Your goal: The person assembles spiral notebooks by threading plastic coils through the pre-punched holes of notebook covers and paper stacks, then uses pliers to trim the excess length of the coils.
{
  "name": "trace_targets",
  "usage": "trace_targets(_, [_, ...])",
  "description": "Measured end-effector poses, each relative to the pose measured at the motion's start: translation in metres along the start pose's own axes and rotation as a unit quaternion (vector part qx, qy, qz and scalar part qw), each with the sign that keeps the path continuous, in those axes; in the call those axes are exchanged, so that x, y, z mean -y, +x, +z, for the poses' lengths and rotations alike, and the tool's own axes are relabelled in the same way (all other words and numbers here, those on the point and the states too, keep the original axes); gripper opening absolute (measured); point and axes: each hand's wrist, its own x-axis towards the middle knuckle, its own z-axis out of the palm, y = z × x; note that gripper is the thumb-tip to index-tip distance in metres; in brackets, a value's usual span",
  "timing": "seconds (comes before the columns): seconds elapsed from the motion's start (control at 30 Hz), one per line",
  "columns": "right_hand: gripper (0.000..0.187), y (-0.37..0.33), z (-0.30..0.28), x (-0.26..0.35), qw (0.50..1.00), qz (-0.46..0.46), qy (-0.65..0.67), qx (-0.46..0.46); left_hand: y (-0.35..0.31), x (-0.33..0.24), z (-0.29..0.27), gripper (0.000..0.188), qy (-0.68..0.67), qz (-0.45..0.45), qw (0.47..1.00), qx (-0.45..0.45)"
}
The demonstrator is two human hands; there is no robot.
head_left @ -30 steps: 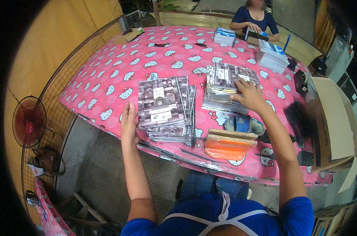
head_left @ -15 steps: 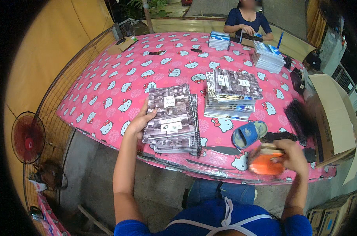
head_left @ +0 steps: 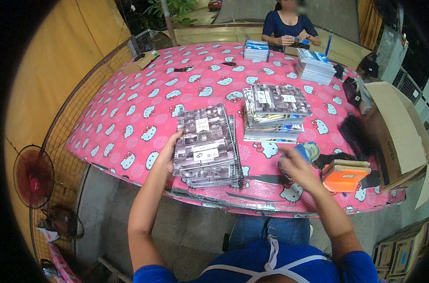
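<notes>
Now the left hand (head_left: 167, 153) lay partly open against the left edge of the notebooks (head_left: 206, 141); the right hand (head_left: 294, 165), blurred, half curled, was at the slipper (head_left: 311, 151), any grip impossible to tell! Rightward stood the orange block (head_left: 343, 181), on the desk (head_left: 108, 141).

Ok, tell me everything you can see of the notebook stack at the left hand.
The notebook stack is a slightly uneven pile of spiral-bound notebooks, seemingly paper or card, lying near the near edge of the pink-covered table. The top cover is a grey, collage-like print with a pale ribbon-shaped label and a white barcode panel. Dark coils run down the right side, where lower notebooks stick out. The left hand touches its left edge; how the fingers sit is partly hidden.
</notes>
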Motion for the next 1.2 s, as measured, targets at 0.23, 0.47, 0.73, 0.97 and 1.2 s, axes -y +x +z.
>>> trace_targets(0.23, [0.095, 0.096, 0.100, 0.056, 0.865, 0.289, 0.394, 0.116, -0.004, 0.001, 0.002, 0.073, -0.009, -0.008, 1.000, 0.022])
trace_targets(0.47, [0.068, 0.124, 0.109, 0.042, 0.852, 0.234, 0.416, 0.216, 0.008, 0.005, 0.003, 0.069, -0.031, -0.087, 0.995, 0.034])
trace_targets(0.73, [0.048, 0.113, 0.106, 0.038, 0.833, 0.223, 0.460, 0.212, -0.003, 0.029, 0.000, 0.062, -0.081, -0.019, 0.995, 0.058])
trace_targets(0.97, [0.102, 0.040, 0.093, 0.035, 0.871, 0.018, 0.481, 0.100, -0.051, 0.055, 0.020, 0.111, 0.053, 0.241, 0.960, 0.129])
trace_targets(1.2, [0.107, -0.097, 0.059, 0.052, 0.948, -0.028, 0.298, -0.112, -0.035, 0.084, 0.040, 0.090, 0.213, 0.150, 0.872, 0.415])
